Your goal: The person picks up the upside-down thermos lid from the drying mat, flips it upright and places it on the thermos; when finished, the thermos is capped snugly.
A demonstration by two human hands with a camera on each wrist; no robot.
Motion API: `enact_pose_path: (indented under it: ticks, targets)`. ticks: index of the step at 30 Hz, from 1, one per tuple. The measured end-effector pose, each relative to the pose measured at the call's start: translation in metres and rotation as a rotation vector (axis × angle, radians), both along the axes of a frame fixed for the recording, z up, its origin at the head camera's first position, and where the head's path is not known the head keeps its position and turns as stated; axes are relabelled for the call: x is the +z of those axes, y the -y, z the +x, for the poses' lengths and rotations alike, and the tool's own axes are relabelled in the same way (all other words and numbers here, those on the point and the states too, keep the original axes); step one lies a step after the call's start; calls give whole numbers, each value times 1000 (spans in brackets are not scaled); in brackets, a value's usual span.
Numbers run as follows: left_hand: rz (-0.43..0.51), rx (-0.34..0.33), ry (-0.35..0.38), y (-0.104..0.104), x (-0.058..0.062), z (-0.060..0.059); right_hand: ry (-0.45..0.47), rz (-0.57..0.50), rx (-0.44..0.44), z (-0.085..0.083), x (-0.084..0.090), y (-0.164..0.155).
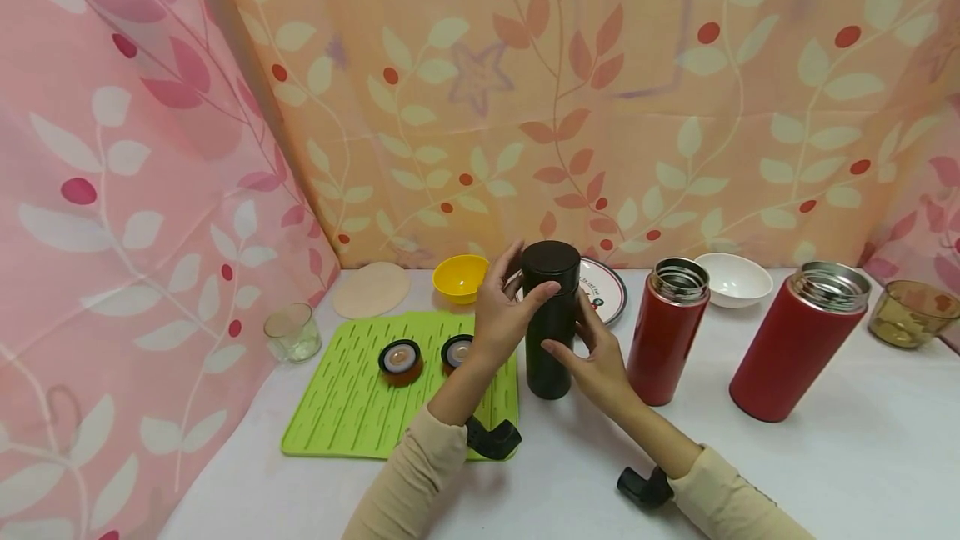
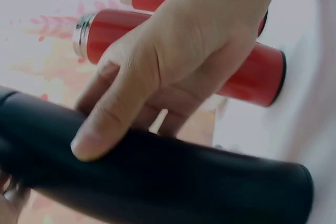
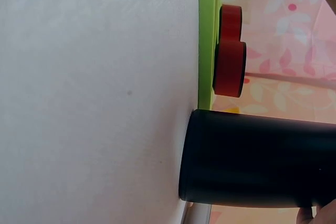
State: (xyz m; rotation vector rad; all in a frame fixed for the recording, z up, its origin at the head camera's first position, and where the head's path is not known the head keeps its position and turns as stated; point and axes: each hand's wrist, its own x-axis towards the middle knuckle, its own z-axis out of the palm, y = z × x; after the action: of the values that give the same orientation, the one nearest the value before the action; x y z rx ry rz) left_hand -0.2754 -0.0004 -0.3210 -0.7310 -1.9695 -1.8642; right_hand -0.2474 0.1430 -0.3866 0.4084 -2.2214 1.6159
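A black flask (image 1: 551, 332) with its black lid (image 1: 551, 259) on stands upright on the white table (image 1: 862, 457), at the right edge of a green mat (image 1: 345, 394). My left hand (image 1: 519, 290) curls round the flask's top, thumb across the lid's side. My right hand (image 1: 576, 338) grips the body from the right, thumb on the front. The left wrist view shows the right hand (image 2: 173, 66) with its thumb pressed on the black flask (image 2: 173, 177). The right wrist view shows the flask's base (image 3: 252, 161) on the table beside the mat (image 3: 207, 35).
Two red caps (image 1: 400, 359) (image 1: 456, 350) lie on the mat. Two open red flasks (image 1: 667, 340) (image 1: 795, 348) stand to the right. Behind are a yellow bowl (image 1: 460, 276), a plate (image 1: 606, 290), a white bowl (image 1: 733, 277), an amber bowl (image 1: 911, 313), a beige disc (image 1: 371, 290) and a glass (image 1: 292, 332).
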Motion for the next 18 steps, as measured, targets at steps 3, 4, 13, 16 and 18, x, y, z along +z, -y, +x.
enact_pose_path:
  ticks: [3,4,13,16,18]
  targets:
    - [16,-68,-13,4,-3,-1,-23,-7,3,-6,-9,-2]
    - [19,-84,-21,5,-4,-2,-27,-5,2,-6,-9,-3]
    - [-17,36,-16,-4,-1,-2,-15,-6,3,-6,-9,-3]
    - [-25,76,-7,-7,0,-1,-12,-3,1,-5,-8,-3]
    - [-13,66,-1,-7,0,0,-15,0,-2,-5,-8,-3]
